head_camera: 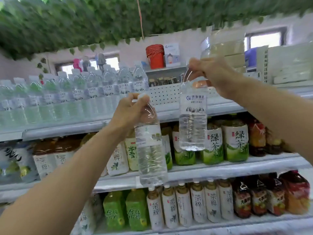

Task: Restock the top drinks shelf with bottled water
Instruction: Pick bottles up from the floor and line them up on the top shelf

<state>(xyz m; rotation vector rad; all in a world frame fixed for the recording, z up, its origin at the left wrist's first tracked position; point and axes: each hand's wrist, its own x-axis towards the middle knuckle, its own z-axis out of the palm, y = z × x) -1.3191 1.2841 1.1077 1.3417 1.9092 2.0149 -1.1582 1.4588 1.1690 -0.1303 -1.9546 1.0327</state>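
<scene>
From the head view, the left hand [130, 111] grips one water bottle [150, 150] by its neck; the right hand [211, 73] pinches another bottle [193, 116] by its top. Both hang before the top shelf [220, 107], right of the stocked row [71, 97]. Placing is underway; next, each probably needs lifting over the shelf lip into the bare space.

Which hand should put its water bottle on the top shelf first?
Probably the right hand: the right bottle hangs upright and higher, in front of the bare stretch of the top shelf. The left hand holds the left bottle lower and tilted.
</scene>
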